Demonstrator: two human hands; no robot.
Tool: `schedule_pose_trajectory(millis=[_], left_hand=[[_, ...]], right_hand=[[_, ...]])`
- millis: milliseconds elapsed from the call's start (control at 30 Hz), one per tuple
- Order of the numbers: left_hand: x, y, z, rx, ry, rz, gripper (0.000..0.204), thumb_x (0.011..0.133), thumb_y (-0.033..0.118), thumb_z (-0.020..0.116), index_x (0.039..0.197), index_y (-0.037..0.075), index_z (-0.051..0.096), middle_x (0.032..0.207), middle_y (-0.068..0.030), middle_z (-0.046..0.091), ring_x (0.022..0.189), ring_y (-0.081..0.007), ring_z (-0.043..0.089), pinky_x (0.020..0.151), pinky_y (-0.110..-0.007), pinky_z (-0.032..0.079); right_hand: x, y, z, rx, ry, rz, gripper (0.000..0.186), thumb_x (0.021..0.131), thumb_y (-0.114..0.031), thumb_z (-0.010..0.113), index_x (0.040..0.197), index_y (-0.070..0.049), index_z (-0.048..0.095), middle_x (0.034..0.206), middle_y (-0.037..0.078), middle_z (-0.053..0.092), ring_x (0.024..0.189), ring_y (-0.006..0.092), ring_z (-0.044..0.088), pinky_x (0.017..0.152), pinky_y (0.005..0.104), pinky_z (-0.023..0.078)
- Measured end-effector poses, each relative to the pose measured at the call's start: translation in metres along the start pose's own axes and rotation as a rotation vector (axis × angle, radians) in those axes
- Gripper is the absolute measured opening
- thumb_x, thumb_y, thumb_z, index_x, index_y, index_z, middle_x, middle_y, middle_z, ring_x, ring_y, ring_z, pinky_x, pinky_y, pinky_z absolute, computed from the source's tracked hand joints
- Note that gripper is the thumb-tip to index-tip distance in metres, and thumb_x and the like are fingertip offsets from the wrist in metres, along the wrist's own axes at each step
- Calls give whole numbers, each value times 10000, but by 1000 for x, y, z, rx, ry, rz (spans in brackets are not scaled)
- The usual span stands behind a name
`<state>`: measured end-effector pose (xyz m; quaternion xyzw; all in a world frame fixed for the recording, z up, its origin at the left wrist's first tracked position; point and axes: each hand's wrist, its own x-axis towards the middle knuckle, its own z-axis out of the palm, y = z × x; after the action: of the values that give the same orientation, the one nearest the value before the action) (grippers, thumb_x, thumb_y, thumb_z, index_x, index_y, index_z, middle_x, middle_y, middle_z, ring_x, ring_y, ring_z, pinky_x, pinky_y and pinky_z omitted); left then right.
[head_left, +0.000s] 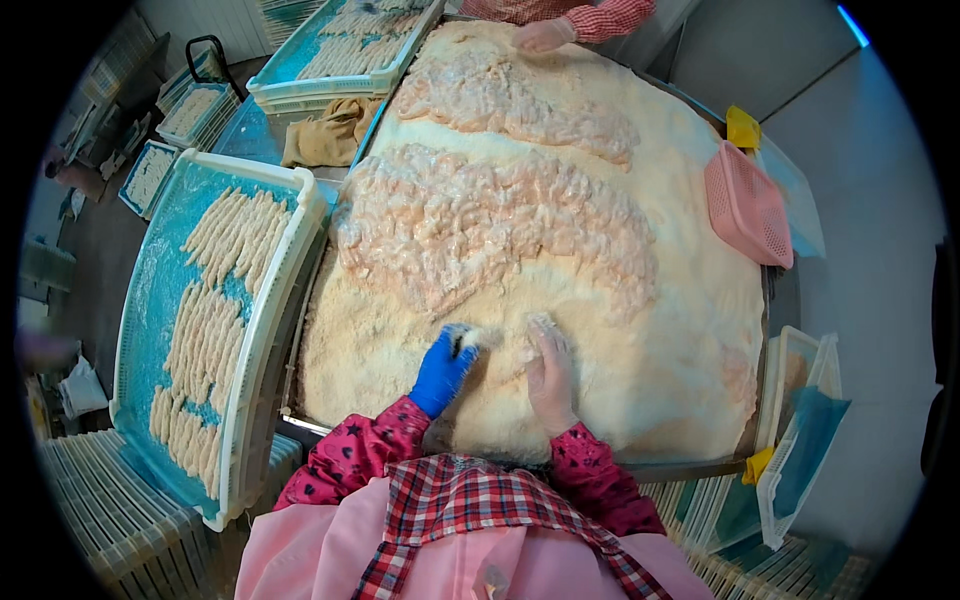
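Left hand (443,368), in a blue glove, rests on the breadcrumb bed (400,340) near the front edge of the large table (700,466). Its fingers curl around a small crumb-coated piece (478,338), which sits at the fingertips and pokes out toward the right hand. Grip is loose but closed on the piece.

Right hand (549,372), in a thin clear glove, lies just beside the left, palm down. Fingers are extended and pressed flat into the crumbs; crumbs cover the fingertips, so I cannot tell whether anything lies under them.

Beyond both hands, well apart from the fingers, a broad heap of pale pink raw fish strips (480,225) spreads across the middle of the crumb bed; a second heap (520,100) lies farther back.

On the left, a white-rimmed tray with blue lining (280,285) holds rows of breaded strips (215,320). A pink basket (748,205) stands at the right edge. At the far end, another person's gloved hand (543,35) touches the crumbs.
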<state>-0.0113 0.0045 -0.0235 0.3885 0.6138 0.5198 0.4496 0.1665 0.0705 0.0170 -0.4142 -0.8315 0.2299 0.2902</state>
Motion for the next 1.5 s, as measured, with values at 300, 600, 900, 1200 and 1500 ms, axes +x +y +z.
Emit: schedule_pose_trajectory(millis=[300,600,900,1200,1500], left_hand=[[-34,5,17,-878,-192,-453,553,947,385,392,1394,75,295,1420,-105,326,1267,-204,363,1034,-347,322],[-27,43,-15,-1155,41,-496,460,955,321,428,1328,54,394,1043,-101,584,835,-175,563,722,-277,488],[-31,41,-34,-983,221,-356,419,944,339,452,1260,63,460,875,-66,619,634,-104,540,589,-222,457],[-38,48,-68,-1288,13,-288,515,934,457,416,1259,60,455,927,-48,582,723,-118,534,645,-251,467],[-34,79,-402,-304,1159,174,484,925,512,383,1176,110,481,1232,-133,522,981,-203,532,833,-415,452]], right_hand=[[32,-54,29,-175,106,-140,516,886,-348,395,1369,-168,393,1424,174,317,1354,344,215,1090,540,64],[11,-10,10,-152,-26,196,446,796,-225,613,1178,-29,494,1122,172,533,1057,303,493,930,398,371],[23,-3,-5,141,-270,-172,347,693,0,629,1037,-38,601,1078,141,603,1014,288,566,854,346,453],[45,-25,31,-113,-400,-407,376,688,-31,633,1063,-50,615,1049,127,620,998,291,570,880,403,445],[33,-17,24,-78,-309,-271,439,691,27,610,1122,-51,583,1125,122,576,1029,305,532,855,391,452]])
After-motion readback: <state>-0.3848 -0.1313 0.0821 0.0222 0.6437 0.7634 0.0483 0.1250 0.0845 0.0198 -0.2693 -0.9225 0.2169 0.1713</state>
